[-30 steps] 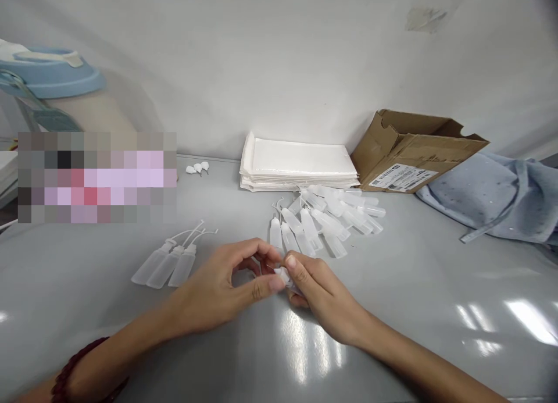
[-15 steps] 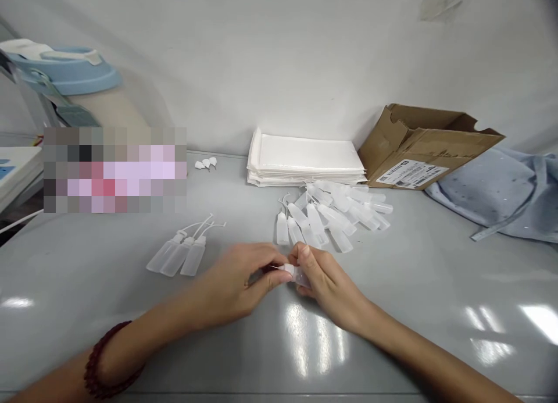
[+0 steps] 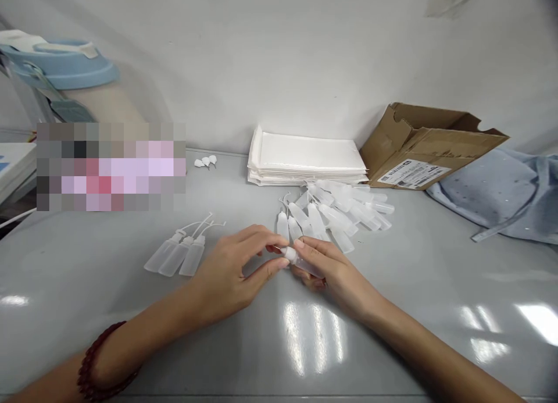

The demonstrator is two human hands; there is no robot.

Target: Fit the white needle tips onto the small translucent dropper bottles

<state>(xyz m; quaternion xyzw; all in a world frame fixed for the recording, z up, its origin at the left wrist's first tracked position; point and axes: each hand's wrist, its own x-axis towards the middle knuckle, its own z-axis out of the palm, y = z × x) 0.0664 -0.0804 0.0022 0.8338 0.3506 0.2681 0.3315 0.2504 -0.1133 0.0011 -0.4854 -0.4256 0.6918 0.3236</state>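
Observation:
Above the grey table, my right hand [image 3: 333,269] is closed around the body of a small translucent squeeze bottle [image 3: 308,267], tilted with its tip toward the left. My left hand [image 3: 238,263] pinches the white needle-tip cap [image 3: 289,253] on the bottle's neck between thumb and fingers. A thin needle points left from the cap, partly hidden by the fingers. Three similar bottles [image 3: 175,257] with thin white stems lie side by side to the left. Just beyond my hands is a pile of such bottles [image 3: 335,214].
A stack of white padded envelopes [image 3: 309,150] lies against the wall, with an opened cardboard box [image 3: 418,153] beside it. Blue-grey cloth [image 3: 501,193] sits at the right. Three small white caps [image 3: 206,161] lie at the back left, near a blue-lidded cup [image 3: 70,66] and a blurred-out area.
Both hands have risen slightly away from me with the bottle. My right hand has slid back along the body, and my left fingers have spread a little more around the cap.

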